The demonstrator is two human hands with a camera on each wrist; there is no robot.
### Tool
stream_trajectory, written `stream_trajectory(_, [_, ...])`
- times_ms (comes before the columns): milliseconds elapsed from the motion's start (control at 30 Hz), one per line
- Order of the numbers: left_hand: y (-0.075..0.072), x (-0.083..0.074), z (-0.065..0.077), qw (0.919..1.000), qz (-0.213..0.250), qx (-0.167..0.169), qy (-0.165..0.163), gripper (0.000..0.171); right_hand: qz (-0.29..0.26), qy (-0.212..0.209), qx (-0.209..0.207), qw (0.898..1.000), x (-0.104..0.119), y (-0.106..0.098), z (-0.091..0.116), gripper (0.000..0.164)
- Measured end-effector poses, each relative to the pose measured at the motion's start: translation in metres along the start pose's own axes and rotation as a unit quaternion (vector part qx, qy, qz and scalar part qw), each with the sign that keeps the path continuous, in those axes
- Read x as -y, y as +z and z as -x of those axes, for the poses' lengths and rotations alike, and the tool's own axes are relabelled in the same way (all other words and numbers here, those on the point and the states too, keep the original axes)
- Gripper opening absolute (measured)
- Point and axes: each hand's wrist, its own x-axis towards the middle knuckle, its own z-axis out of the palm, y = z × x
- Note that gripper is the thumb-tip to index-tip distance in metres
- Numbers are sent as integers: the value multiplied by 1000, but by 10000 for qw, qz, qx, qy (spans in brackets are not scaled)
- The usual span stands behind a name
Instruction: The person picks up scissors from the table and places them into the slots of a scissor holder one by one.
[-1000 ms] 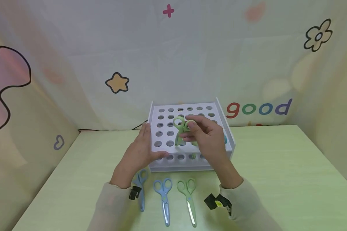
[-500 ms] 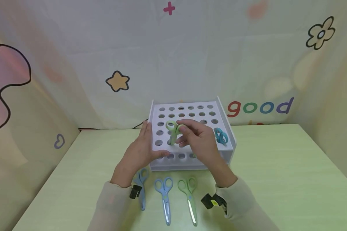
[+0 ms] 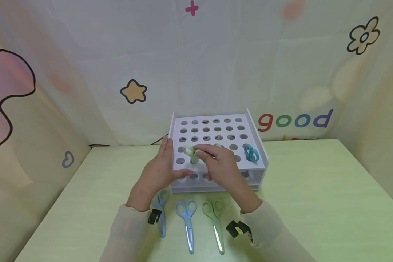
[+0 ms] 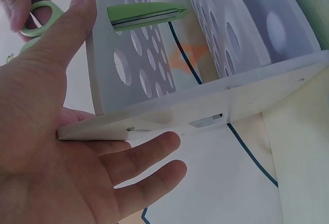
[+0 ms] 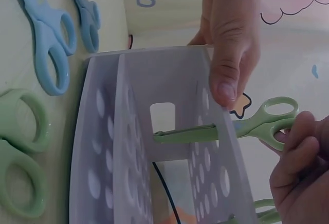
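My right hand [image 3: 221,163] pinches one handle loop of a pair of light green scissors [image 3: 189,150]. Blade down, these scissors pass through a hole near the front left of a white two-tier holed rack [image 3: 205,166]. Their green blade [image 4: 146,16] hangs between the upper and lower boards, its tip above the lower board. At the rack's front left corner, my left hand [image 3: 158,163] lies with fairly straight fingers along the outside of the side wall. Its thumb rests at the upper board's front edge.
Teal scissors [image 3: 250,153] stand in the rack at the right, and another green pair [image 5: 266,212] sits partly behind my right hand. On the table in front lie blue scissors [image 3: 188,222], a second blue pair [image 3: 162,214] partly behind the left wrist, and green scissors [image 3: 215,222].
My right hand has moved left and down with the green scissors, and their blade has entered a front hole. The teal scissors have come into view. The left hand stays at the rack's corner.
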Motion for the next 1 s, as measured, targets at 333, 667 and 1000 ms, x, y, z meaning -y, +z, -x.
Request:
stream_trajectory(333, [1,1,0,10000,-37,43,-34,126,388,-47,126,9992,-11,8,-2,24])
stream_trajectory(667, [0,0,-2,10000,-12,81,-50,125,798,-326,-140,9962,-13,8,-2,24])
stream_trajectory(1000, [0,0,-1,10000,-40,55,-40,125,941,12,211,9953,-10,9,-1,31])
